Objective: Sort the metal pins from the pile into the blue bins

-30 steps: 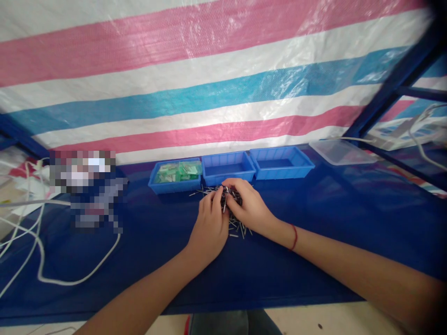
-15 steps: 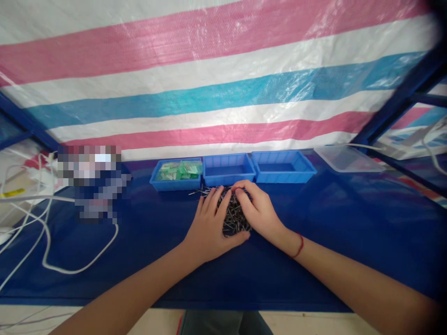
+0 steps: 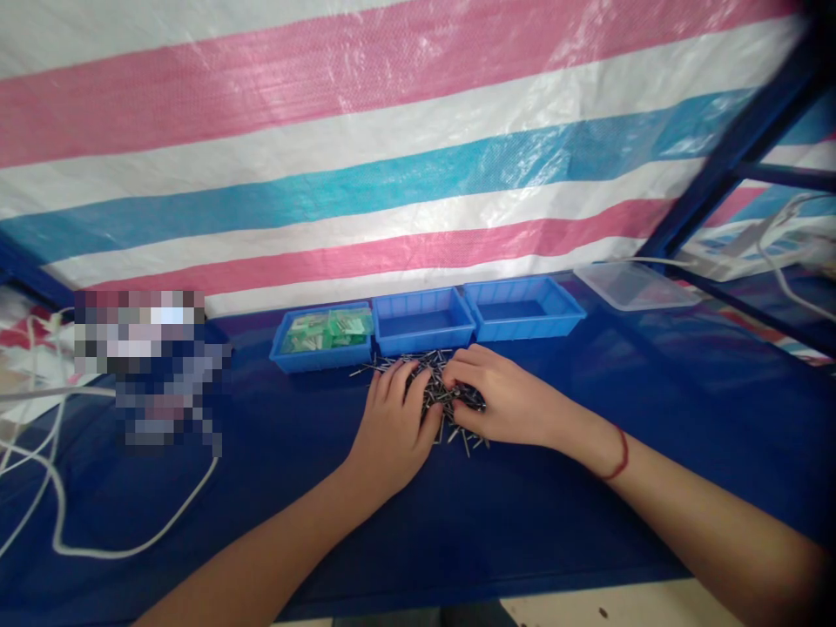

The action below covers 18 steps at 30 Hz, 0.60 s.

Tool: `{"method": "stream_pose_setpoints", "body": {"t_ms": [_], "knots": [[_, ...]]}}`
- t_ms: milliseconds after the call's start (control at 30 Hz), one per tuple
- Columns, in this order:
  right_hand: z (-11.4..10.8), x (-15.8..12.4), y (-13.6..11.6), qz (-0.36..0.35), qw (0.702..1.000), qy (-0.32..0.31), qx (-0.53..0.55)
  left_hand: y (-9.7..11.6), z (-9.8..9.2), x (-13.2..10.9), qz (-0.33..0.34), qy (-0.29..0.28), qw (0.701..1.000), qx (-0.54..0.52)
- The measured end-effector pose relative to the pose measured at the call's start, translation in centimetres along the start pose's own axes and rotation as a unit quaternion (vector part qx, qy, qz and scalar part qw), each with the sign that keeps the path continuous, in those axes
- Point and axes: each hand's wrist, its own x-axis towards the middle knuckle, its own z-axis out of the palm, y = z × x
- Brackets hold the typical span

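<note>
A loose pile of thin, dark and silvery nail-like metal pieces [image 3: 434, 391] lies on the blue tabletop, in front of the bins. My left hand [image 3: 395, 418] rests along the pile's left side, its fingers spread over the pieces. From the right, my right hand [image 3: 500, 396] curls its thumb and fingers round a small bunch of the pieces, some of which show between them. Several pieces stick out below this hand. The exact kind of piece is too small to make out.
Behind the pile stand three blue bins in a row: a left bin [image 3: 320, 359] with green-and-clear packets [image 3: 326, 329], a middle bin [image 3: 424, 335] and a right bin [image 3: 529, 327]. A translucent lid [image 3: 637, 287] lies at the back right. White cables [image 3: 104, 553] trail at left.
My right hand has shifted slightly right and closed round some pieces. My left thumb has drawn in toward its fingers. The pile has spread at its front right. The view has tilted a little.
</note>
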Motion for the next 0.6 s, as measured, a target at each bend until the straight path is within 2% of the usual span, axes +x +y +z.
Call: {"method": "stream_pose_setpoints", "body": {"t_ms": [200, 333, 600], "knots": [[-0.2, 0.0, -0.4, -0.028, 1.000, 0.002, -0.001, -0.3, 0.1, -0.2, 0.008, 0.041, 0.997, -0.065], [0.7, 0.2, -0.5, -0.045, 0.999, -0.004, -0.003, -0.5, 0.0, -0.2, -0.011, 0.058, 0.992, -0.115], [2.6, 1.0, -0.7, 0.000, 0.999, -0.012, 0.051, -0.8, -0.2, -0.3, -0.017, 0.032, 0.990, -0.134]]}}
